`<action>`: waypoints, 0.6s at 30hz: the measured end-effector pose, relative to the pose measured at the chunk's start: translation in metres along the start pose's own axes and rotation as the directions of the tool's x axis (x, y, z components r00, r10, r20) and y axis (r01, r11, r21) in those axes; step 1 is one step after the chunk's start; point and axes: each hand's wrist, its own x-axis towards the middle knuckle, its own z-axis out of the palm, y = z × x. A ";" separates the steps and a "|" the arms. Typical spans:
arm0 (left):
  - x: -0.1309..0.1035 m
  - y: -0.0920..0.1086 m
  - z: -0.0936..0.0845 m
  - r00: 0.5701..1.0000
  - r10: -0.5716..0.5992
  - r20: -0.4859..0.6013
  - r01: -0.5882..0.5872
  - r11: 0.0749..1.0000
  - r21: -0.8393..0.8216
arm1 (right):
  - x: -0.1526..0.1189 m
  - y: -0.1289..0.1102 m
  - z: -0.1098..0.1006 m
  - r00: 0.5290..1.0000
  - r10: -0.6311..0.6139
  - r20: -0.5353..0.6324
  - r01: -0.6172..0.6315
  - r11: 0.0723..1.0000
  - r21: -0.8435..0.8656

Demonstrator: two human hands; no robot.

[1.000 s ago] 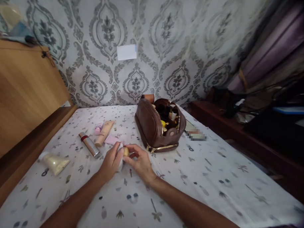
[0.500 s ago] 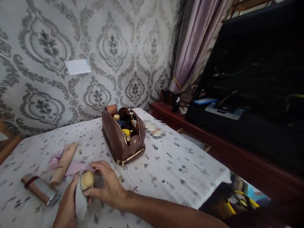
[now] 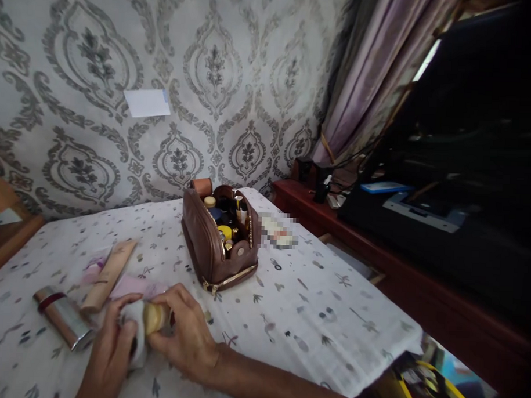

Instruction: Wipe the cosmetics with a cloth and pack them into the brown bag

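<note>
Over the front left of the table, my right hand grips a small jar with a yellowish lid. My left hand is closed on a pale cloth pressed against the jar's left side. Just beyond the hands lie a pink tube, a peach tube and a clear-and-purple packet. A shiny copper-and-silver cylinder rests left of my left hand. Farther back stands an open brown bag filled with several bottles and jars.
A patterned cloth covers the table. Right of the bag lies a blurred-out flat item. A dark red cabinet with a large black screen stands at the right. Behind is a patterned wall with a white card.
The view has shifted slightly. The cloth has gone from hanging long to being bunched in my left hand against the jar, and the jar has turned with its lid more sideways.
</note>
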 end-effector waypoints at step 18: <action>0.006 0.039 0.003 0.991 -0.036 0.132 0.071 0.961 -0.266 | 0.002 0.020 0.011 0.996 0.052 0.079 -0.072 0.960 0.271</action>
